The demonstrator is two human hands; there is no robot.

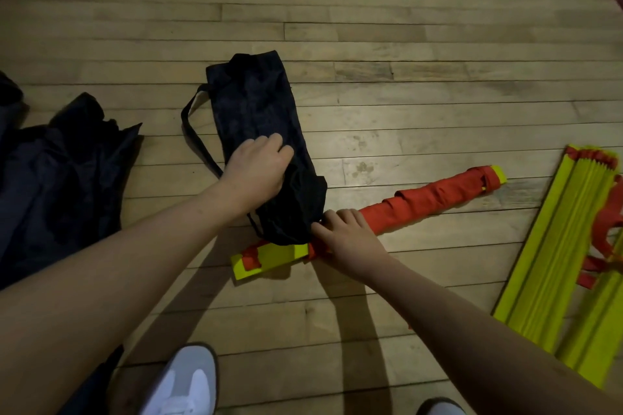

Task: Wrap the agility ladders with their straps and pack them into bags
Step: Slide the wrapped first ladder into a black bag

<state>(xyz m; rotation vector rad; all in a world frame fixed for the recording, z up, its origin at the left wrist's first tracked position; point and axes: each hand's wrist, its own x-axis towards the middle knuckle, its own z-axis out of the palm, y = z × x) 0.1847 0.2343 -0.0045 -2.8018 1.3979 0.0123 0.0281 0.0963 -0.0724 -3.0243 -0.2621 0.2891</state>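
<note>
A bundled agility ladder (435,197), yellow rungs wrapped in red strap, lies on the wooden floor. A long black bag (256,111) lies across its near end, so the yellow tip (266,261) pokes out below the bag's mouth. My left hand (258,170) lies on the bag with fingers curled into the fabric. My right hand (347,236) is at the bag's mouth, its fingers pinching the bag's edge against the red-wrapped bundle. A second ladder (559,266), yellow rungs stacked with loose red straps, lies at the right.
More dark bags or cloth (64,178) are heaped at the left on the floor. My white shoes (187,384) show at the bottom edge. Bare plank floor (371,27) stretches beyond the bag.
</note>
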